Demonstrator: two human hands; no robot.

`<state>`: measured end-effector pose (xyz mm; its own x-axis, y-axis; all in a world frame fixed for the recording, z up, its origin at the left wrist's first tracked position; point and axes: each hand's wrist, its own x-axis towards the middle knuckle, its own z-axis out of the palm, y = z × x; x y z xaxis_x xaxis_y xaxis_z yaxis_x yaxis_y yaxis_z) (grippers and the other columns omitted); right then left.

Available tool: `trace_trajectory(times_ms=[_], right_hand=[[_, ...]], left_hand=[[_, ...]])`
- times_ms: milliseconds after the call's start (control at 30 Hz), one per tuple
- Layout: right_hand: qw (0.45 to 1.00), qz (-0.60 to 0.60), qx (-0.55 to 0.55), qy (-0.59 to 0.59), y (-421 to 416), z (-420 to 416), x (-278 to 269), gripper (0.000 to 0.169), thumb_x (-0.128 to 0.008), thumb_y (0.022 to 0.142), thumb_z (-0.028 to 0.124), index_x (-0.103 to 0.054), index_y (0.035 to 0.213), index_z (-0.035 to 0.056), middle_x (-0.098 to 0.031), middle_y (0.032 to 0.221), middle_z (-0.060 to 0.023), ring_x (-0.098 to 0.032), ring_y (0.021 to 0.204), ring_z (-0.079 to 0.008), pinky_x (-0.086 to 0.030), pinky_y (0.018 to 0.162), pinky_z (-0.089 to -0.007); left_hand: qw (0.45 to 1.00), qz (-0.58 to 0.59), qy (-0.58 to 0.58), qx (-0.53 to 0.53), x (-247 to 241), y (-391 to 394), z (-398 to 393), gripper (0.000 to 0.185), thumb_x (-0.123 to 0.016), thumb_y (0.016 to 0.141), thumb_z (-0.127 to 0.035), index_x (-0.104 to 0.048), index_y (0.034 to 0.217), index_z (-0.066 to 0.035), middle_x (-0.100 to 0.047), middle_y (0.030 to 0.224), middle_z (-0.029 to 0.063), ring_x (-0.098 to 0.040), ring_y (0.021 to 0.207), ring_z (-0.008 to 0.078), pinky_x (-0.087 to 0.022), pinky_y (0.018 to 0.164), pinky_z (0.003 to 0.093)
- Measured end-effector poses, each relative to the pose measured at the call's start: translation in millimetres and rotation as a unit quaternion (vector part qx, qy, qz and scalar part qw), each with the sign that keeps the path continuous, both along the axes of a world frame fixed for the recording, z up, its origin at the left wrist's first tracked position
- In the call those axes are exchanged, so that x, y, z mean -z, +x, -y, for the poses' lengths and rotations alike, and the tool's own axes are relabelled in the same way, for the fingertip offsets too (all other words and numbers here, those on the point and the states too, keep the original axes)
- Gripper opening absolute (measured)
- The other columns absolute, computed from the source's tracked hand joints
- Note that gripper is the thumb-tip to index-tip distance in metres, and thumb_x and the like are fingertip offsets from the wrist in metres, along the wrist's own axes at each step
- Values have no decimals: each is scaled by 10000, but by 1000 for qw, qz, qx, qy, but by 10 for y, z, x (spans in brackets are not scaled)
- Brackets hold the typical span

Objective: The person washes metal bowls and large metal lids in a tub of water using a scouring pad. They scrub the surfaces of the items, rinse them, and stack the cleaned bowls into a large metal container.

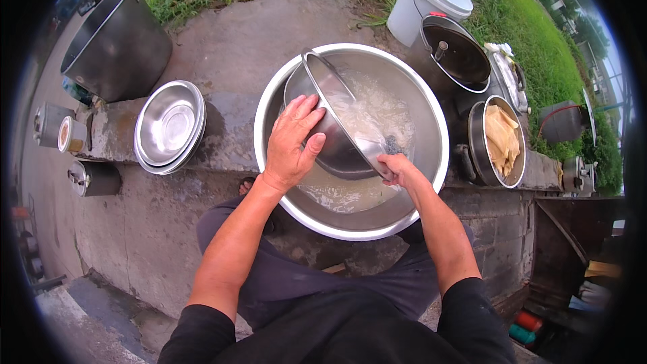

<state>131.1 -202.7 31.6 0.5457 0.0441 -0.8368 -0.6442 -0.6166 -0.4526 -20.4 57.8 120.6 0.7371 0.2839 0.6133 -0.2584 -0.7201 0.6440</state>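
A wide metal basin (434, 126) holding cloudy, foamy water stands between my knees. Tilted inside it is a smaller metal bowl (333, 136), its rim slanting from upper left to lower right. My right hand (399, 169) grips the bowl's lower right rim, fingers closed on it. Spread fingers of my left hand (298, 144) lie against the bowl's outer side; nothing is grasped in that hand. In the water by the bowl's rim is a small dark mesh-like thing, perhaps a wire scourer (393, 145).
Stacked metal bowls (169, 126) sit on the concrete ledge at left, beside a big metal pot (121, 50) and small canisters. At right are a white lidded bucket (409, 15), a deep pot (455, 55) and a pan (523, 162) holding tan cloth-like material.
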Motion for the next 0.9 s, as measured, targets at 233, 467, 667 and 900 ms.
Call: trace_trajectory(times_ms=[233, 467, 667, 900], right_hand=[[951, 269, -102, -116, 795, 529, -675, 379, -628, 801, 211, -617, 1065, -61, -666, 866, -168, -660, 729, -250, -527, 641, -396], [822, 529, -139, -160, 536, 502, -930, 312, -606, 875, 242, -578, 1009, -39, -669, 900, -246, -651, 868, -413, -496, 785, -450], [779, 614, -1, -127, -182, 575, -144, 405, -619, 914, 353, -473, 1018, -10, -639, 832, -236, -628, 773, -429, -483, 691, -474], [923, 371, 88, -55, -621, 75, 629, 374, -572, 942, 317, -461, 981, -38, -604, 820, -171, -608, 699, -297, -477, 579, -430]], left_hand=[[854, -509, -109, -15, 37, -23, -158, 492, -631, 844, -491, -708, 957, -18, -690, 878, 187, -662, 856, 341, -508, 776, 412], [863, -502, 15, 52, 217, -62, 29, 457, -673, 817, -439, -713, 1033, -39, -699, 915, 181, -666, 882, 354, -515, 801, 421], [866, -497, 31, 38, 224, -45, 23, 464, -680, 815, -418, -702, 1048, -18, -696, 912, 188, -664, 894, 347, -512, 811, 429], [885, -464, 42, -6, 310, -66, -45, 452, -670, 822, -412, -698, 1056, -26, -700, 865, 171, -670, 878, 343, -511, 804, 439]])
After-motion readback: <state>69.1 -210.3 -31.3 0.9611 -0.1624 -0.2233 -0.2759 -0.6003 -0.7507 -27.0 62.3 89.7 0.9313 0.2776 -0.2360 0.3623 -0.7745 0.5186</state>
